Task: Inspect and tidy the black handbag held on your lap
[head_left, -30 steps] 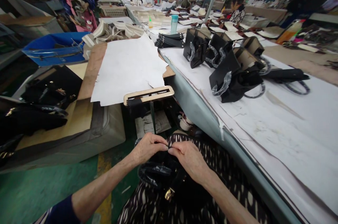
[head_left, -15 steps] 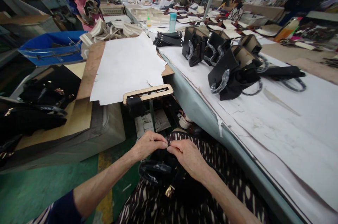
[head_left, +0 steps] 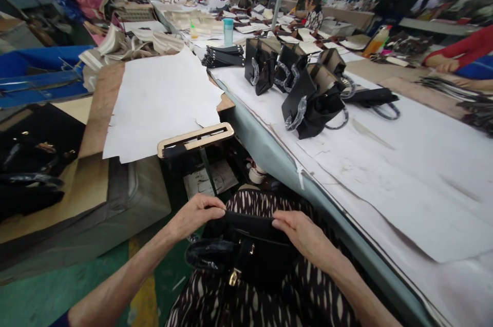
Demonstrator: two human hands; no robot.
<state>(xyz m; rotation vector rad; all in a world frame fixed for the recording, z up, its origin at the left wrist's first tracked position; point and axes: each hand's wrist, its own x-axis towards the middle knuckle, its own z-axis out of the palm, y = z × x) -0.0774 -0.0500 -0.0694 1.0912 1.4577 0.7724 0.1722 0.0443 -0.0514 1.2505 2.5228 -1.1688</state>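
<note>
A black handbag [head_left: 250, 252] with a gold clasp and a plastic-wrapped handle lies on my lap. My left hand [head_left: 194, 216] is closed, pinching the left end of the bag's top edge. My right hand [head_left: 302, 234] is closed on the right end of the same edge. The two hands are a bag's width apart, and the top edge runs straight between them.
A long white-covered table [head_left: 385, 162] runs along my right, with several black handbags [head_left: 304, 96] standing on it. A wooden jig on a stand [head_left: 196, 138] rises in front of my knees. A cardboard-topped bench [head_left: 96, 127] with white sheet and black bags is at left. Other people work beyond.
My hands, which were pinched together at the middle of the bag's top, have moved apart to its two ends. The view has shifted to the right.
</note>
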